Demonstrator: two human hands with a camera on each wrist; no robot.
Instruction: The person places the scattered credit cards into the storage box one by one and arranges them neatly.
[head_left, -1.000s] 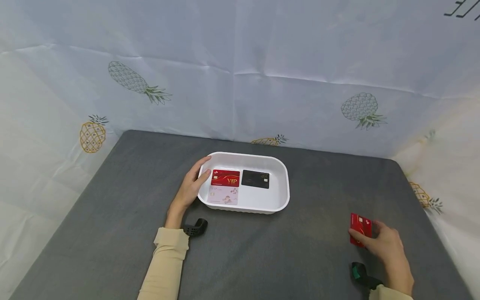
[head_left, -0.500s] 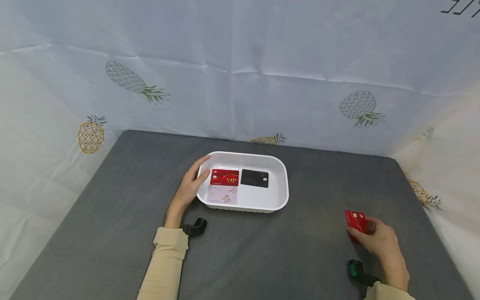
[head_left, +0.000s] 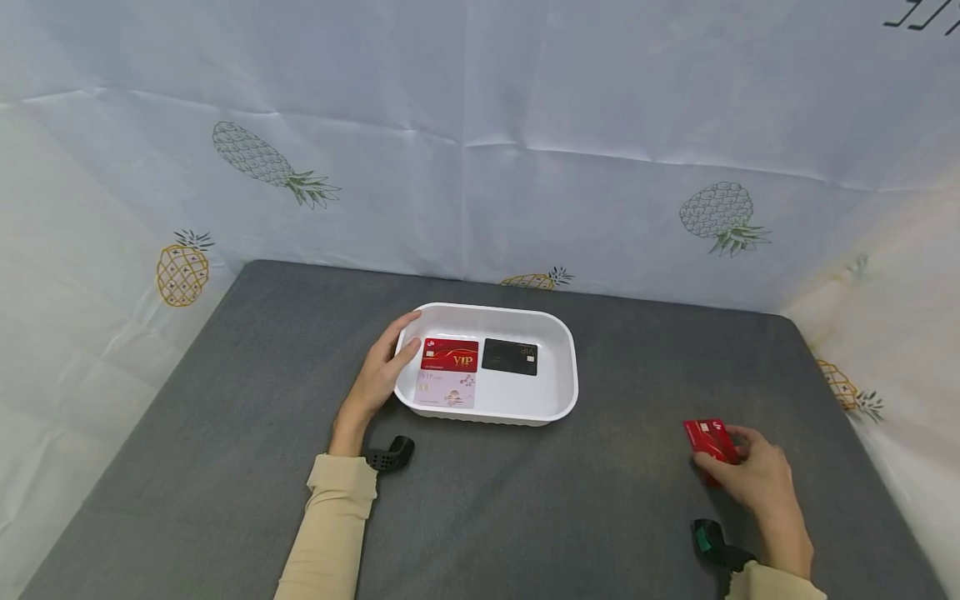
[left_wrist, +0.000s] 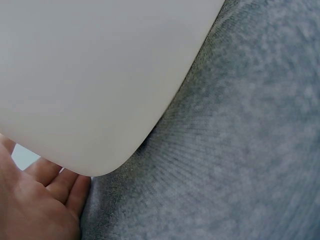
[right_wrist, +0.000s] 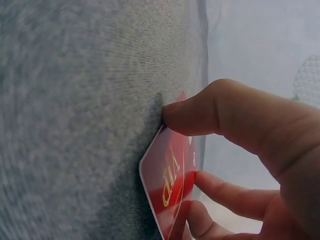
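My left hand [head_left: 373, 379] holds the left end of a white plastic tray [head_left: 566, 367], its thumb over the rim. In the left wrist view, several fingers [left_wrist: 60, 187] lie against the outside of the tray wall [left_wrist: 100, 85]. Inside the tray lie a red VIP card [head_left: 450, 355], a pale pink VIP card [head_left: 446, 390] below it, and a black VIP card [head_left: 510, 357] to the right. Further right, my right hand [head_left: 757, 479] pinches another red VIP card [head_left: 710, 440] by opposite edges. This card [right_wrist: 167, 175] is tilted, close over the tablecloth; contact is unclear.
A dark grey cloth [head_left: 585, 508] covers the table. Behind and at both sides hangs a white curtain [head_left: 465, 183] printed with pineapples, meeting the table's back edge. A black wrist device [head_left: 390, 454] is on the left arm, another [head_left: 716, 542] on the right.
My right hand has shifted a little left with the red card, whose upper end now leans further left. The left hand, tray and cards inside have kept their places.
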